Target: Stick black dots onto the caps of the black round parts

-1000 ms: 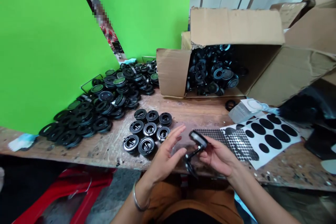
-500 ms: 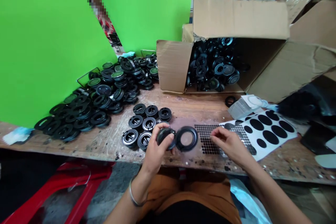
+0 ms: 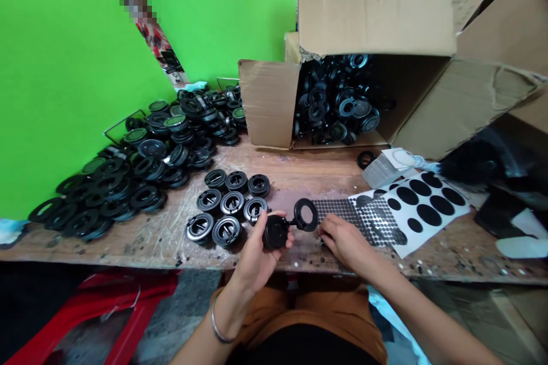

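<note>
My left hand [image 3: 262, 248] is closed round a black round case [image 3: 276, 232], held above the front of the table. Its hinged ring-shaped lid [image 3: 306, 215] stands swung out to the right. My right hand [image 3: 342, 239] is low over the near-left part of a sheet of small black dots [image 3: 336, 209], its fingers pinched together; whatever they hold, if anything, is hidden. Left of my left hand, several similar black round pieces [image 3: 226, 231] sit in rows, some with a bar across the middle.
A large pile of black round pieces [image 3: 149, 148] lies at the left against a green panel [image 3: 240, 5]. An open cardboard box [image 3: 269, 105] full of such parts lies at the back. A white sheet with big black circles [image 3: 460, 211] is at the right, beside a grey stack [image 3: 381, 171].
My left hand has turned the round case, showing its flat black face, with the lid ring now higher. My right hand has moved left and down, nearer the case.
</note>
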Motion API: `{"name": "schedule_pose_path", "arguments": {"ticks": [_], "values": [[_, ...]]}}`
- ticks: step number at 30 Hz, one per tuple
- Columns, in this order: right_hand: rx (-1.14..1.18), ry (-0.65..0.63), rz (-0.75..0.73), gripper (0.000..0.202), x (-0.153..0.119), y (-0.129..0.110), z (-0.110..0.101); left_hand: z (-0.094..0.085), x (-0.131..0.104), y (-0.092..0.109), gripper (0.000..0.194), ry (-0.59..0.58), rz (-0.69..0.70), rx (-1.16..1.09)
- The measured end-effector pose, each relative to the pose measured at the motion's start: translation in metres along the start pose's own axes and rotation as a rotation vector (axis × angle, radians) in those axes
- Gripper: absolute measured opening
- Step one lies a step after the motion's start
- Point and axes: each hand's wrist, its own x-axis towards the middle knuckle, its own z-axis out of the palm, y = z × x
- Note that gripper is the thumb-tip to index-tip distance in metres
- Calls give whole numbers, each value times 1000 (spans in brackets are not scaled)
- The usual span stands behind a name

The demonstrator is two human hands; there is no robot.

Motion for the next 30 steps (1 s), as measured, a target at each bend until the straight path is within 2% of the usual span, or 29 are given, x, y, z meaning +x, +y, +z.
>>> {"name": "schedule_pose_path", "arguments": {"ticks": [4,7,9,11,14,17,20,24,30], "values": [[-90,-26,-28,13,4,-3,-3,0,4,-9,28,49,-7,-26],[-171,34,-69,11,-1,0,6,0,4,-16,27,71,29,37],[-177,118,-99,11,-9,1,11,-1,3,-20,31,50,67,98],[-71,233,-143,12,-18,-3,9,-3,2,-22,36,20,118,159],[157,431,-242,13,-25,-19,-8,-5,1,-26,41,-8,176,266],[213,561,-309,13,-20,-40,-27,-6,0,-29,48,-28,224,428],[236,521,-305,11,-9,-52,-34,-6,-4,-30,48,-36,303,630],[257,440,-253,10,0,-55,-27,-4,-11,-30,44,-72,401,825],[205,386,-219,10,1,-54,-23,-1,-15,-30,39,-111,444,887]]}}
